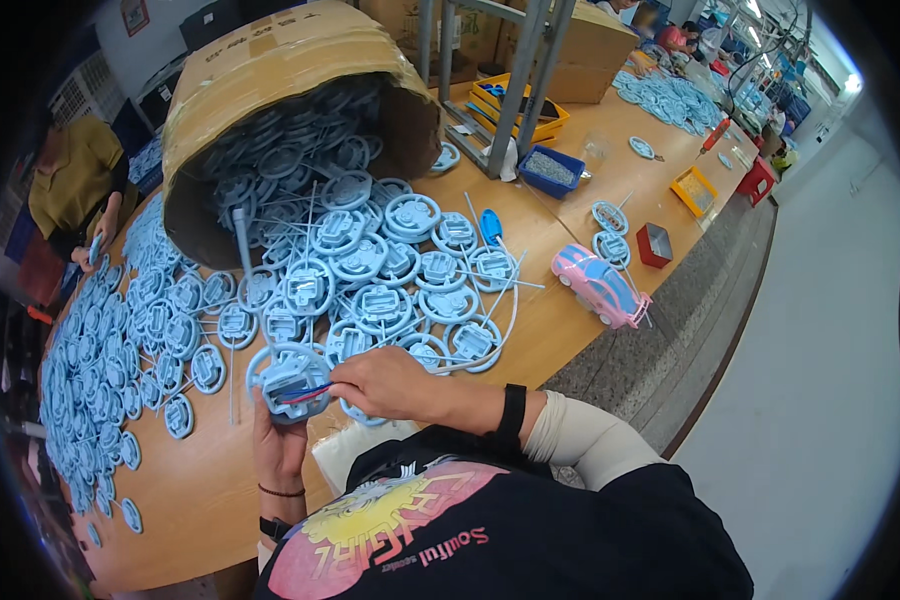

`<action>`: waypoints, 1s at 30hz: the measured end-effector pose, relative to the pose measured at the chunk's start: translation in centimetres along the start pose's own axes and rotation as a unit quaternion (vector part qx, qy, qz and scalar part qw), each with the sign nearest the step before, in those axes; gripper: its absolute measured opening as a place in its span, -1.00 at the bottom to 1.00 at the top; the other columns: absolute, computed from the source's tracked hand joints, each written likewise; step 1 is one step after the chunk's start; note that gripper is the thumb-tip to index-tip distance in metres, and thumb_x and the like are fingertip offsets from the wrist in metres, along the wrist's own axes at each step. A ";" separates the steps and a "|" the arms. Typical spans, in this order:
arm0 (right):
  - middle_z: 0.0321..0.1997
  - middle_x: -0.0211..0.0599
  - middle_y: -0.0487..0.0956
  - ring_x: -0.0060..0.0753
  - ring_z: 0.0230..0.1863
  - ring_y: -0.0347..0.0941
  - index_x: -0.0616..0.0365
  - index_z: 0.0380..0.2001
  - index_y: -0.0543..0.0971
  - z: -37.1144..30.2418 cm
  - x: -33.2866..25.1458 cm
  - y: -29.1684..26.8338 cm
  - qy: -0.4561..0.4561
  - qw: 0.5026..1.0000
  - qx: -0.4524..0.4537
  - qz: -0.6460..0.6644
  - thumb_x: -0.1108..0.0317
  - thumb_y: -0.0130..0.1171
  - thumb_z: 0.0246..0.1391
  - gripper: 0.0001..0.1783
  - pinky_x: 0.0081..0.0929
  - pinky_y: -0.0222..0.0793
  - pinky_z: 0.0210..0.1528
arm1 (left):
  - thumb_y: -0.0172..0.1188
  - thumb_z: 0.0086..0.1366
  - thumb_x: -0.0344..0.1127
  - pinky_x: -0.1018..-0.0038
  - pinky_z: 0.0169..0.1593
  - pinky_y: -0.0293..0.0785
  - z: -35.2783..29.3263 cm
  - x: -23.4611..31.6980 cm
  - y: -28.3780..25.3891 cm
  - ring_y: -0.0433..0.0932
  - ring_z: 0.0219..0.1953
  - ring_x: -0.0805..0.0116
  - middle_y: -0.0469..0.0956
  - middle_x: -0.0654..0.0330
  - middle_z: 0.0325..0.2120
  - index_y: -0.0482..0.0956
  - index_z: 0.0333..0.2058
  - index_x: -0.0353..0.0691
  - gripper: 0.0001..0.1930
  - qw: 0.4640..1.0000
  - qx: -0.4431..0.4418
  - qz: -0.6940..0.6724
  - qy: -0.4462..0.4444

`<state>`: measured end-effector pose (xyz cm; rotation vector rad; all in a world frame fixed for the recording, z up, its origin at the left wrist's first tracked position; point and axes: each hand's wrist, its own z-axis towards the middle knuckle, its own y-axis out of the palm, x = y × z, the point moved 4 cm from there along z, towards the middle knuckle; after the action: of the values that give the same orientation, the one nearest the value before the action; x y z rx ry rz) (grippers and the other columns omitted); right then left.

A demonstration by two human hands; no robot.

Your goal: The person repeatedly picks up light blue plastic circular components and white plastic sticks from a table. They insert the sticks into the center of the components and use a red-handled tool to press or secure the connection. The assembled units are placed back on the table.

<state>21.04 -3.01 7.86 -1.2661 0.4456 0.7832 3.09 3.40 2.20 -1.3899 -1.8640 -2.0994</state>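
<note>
My left hand (278, 445) grips a light blue toy steering wheel (292, 365) from below, near the table's front edge. The wheel's hollow back faces up, showing its moulded housing. Red and blue wires (306, 394) lie across it, and my right hand (385, 383) is closed in a pinch on them at the wheel's right side. The fingertips of my left hand are hidden under the wheel. Many more light blue wheels (380, 305) lie heaped just beyond my hands, with thin pale strips among them.
A cardboard box (290, 48) on its side spills wheels onto the table. A pink toy car (598, 285), red box (654, 246), blue bin (547, 186) and yellow tray (686, 203) stand to the right. A metal frame (518, 95) rises behind. Another person (80, 180) works at left.
</note>
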 end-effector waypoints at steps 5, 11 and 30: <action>-0.50 -0.21 0.53 -0.07 -0.42 0.46 0.12 -0.50 0.50 0.3 0.6 0.4 0.037 0.999 0.009 0.008 0.18 0.01 0.01 -0.76 -0.20 0.35 -0.40 | -0.04 0.30 -0.16 0.30 0.11 0.31 1.4 -0.4 -1.7 0.35 0.05 0.30 0.37 0.18 0.00 0.27 0.06 -0.19 -0.60 0.996 0.084 -0.030 0.008; -0.52 -0.22 0.52 -0.08 -0.46 0.46 0.11 -0.44 0.53 0.8 1.1 1.5 0.046 0.999 0.014 -0.017 0.15 0.02 0.04 -0.74 -0.24 0.34 -0.46 | -0.02 0.29 -0.18 0.34 0.07 0.35 2.4 -0.1 -2.5 0.38 0.01 0.35 0.39 0.18 -0.03 0.30 0.04 -0.22 -0.61 0.995 0.093 -0.023 0.011; -0.60 -0.15 0.50 -0.15 -0.57 0.42 0.16 -0.44 0.56 1.4 3.0 3.7 0.232 0.973 -0.007 -0.020 0.18 0.09 0.02 -0.75 -0.34 0.26 -0.54 | 0.18 0.08 -0.25 0.22 0.15 0.17 17.3 11.9 -15.6 0.25 0.12 0.12 0.31 0.06 0.05 0.27 0.09 -0.15 -0.44 0.823 0.057 0.558 0.088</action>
<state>20.18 -0.44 3.71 -1.4685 0.7876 0.4509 -2.24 28.00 -4.83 -1.5733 -0.6908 -1.3679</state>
